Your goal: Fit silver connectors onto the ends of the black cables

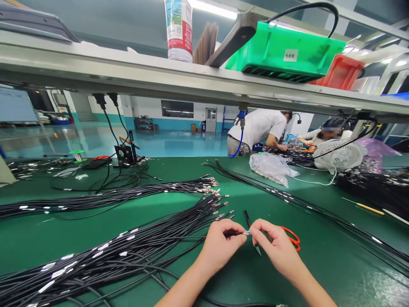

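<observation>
My left hand [220, 244] is closed in a pinch around a black cable, close to its end. A small silvery connector [247, 233] sticks out between the two hands. The fingertips of my right hand [277, 246] are pinched on the connector's other side. Under the hands lies a craft knife [247, 218] with a black handle, its blade pointing toward me. Red tool handles [294, 241] show partly behind my right hand. To the left, a thick bundle of black cables [153, 232] with white labels ends near my left hand.
A second cable bundle [128, 192] lies behind; more cables [271, 189] run along the right. Further back are a plastic bag [271, 166], a white fan [340, 153] and a small black device [125, 154]. A shelf [128, 68] holds a green bin [287, 49]. Two people work beyond.
</observation>
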A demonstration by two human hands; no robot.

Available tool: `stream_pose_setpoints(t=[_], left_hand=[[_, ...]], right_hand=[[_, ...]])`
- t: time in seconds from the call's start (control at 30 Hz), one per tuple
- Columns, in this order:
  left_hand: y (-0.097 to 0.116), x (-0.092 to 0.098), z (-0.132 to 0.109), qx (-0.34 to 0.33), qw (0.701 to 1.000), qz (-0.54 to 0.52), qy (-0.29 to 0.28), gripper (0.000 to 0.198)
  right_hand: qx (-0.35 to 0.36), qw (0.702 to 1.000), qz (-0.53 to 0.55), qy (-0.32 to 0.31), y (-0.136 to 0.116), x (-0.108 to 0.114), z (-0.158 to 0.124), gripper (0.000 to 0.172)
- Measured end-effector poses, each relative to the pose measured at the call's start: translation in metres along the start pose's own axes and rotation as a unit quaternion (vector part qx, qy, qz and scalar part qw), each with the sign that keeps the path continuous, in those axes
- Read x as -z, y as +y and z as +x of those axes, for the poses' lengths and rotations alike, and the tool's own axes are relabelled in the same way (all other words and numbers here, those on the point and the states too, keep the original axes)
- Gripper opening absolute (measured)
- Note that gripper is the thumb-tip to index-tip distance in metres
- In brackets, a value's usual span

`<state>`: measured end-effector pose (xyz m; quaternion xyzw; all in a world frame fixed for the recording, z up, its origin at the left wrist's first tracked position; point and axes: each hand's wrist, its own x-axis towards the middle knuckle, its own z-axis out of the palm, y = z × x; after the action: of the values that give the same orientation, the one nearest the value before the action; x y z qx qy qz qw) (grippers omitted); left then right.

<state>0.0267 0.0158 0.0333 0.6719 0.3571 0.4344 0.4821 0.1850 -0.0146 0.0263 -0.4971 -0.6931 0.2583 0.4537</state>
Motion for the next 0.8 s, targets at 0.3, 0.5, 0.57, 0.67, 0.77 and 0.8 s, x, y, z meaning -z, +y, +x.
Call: stream_pose_setpoints(t=[0.3, 0.5, 0.57, 0.67, 0.77, 0.8], left_hand=[[-0.0003, 0.0031, 0.0005, 0.022, 0.998, -0.052, -0.023, 0.012], [0.0007, 0.0026, -0.0005, 0.044, 0.996, -0.073, -0.03, 0.012], [0.0026, 0.0029, -0.0012, 0.055, 0.994, -0.085, -0.032, 0.012], [0.0058, 0.0034, -0.0016, 0.075, 0.992, -0.098, -0.036, 0.012], [0.0073, 0.0039, -0.0014, 0.092, 0.99, -0.103, -0.037, 0.012], [0.0073, 0.0041, -0.0013, 0.096, 0.989, -0.105, -0.037, 0.012]], right_hand=[[0.001, 1.0, -0.012, -0.002, -0.0045, -0.0002, -0.0017, 0.027], [-0.006, 1.0, -0.003, -0.005, -0.0051, -0.0002, -0.0006, 0.028], [-0.006, 1.0, 0.0, -0.005, -0.004, -0.001, -0.0005, 0.027], [-0.004, 1.0, 0.007, -0.008, -0.002, -0.0021, -0.0007, 0.026], [0.0, 1.0, 0.015, -0.008, -0.0009, -0.0024, -0.0012, 0.026], [0.001, 1.0, 0.017, -0.006, -0.0008, -0.0023, -0.0013, 0.026]])
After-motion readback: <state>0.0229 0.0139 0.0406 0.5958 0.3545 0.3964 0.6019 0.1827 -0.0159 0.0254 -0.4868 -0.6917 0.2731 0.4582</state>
